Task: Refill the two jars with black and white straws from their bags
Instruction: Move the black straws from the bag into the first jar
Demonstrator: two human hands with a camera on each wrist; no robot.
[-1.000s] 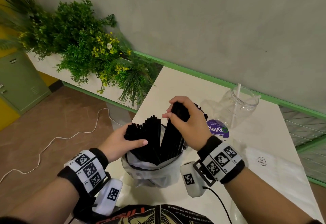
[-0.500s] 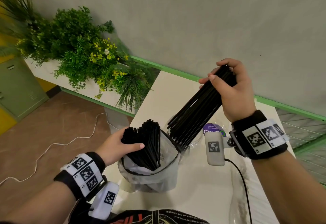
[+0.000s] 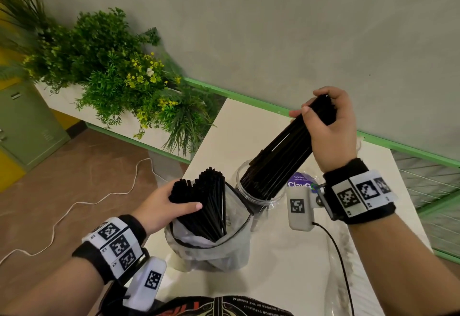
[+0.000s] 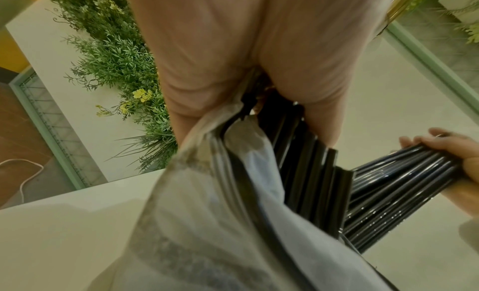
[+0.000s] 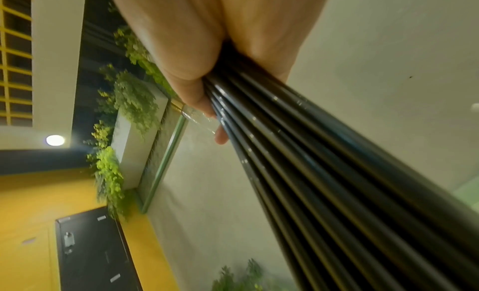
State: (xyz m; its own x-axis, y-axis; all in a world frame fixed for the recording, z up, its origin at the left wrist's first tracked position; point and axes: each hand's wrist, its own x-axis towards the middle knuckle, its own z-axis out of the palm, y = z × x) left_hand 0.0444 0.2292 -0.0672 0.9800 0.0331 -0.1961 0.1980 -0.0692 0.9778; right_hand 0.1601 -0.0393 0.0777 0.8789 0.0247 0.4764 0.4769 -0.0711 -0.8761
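My left hand [image 3: 184,198] grips the tops of the black straws [image 3: 209,201] that stand in a translucent plastic bag [image 3: 211,248] on the white table [image 3: 286,266]. My right hand [image 3: 318,106] holds a tilted bundle of black straws [image 3: 281,156] by its upper end. The bundle's lower ends sit inside the mouth of a clear jar [image 3: 242,191] with a purple label [image 3: 298,184], just right of the bag. In the left wrist view my left hand [image 4: 233,49] grips the bag [image 4: 207,193]. In the right wrist view my right hand [image 5: 220,39] grips the bundle [image 5: 337,172]. The second jar is hidden.
A planter of green plants with yellow flowers [image 3: 119,72] runs along the table's left side. A grey wall with a green ledge [image 3: 398,146] borders the back. A white cable [image 3: 74,206] lies on the brown floor. Another clear plastic bag [image 3: 341,253] lies at the table's right.
My right hand pulled a bundle of black straws up out of the bag, carried it right, and lowered its ends into the clear jar. My left hand stayed on the bagged straws.
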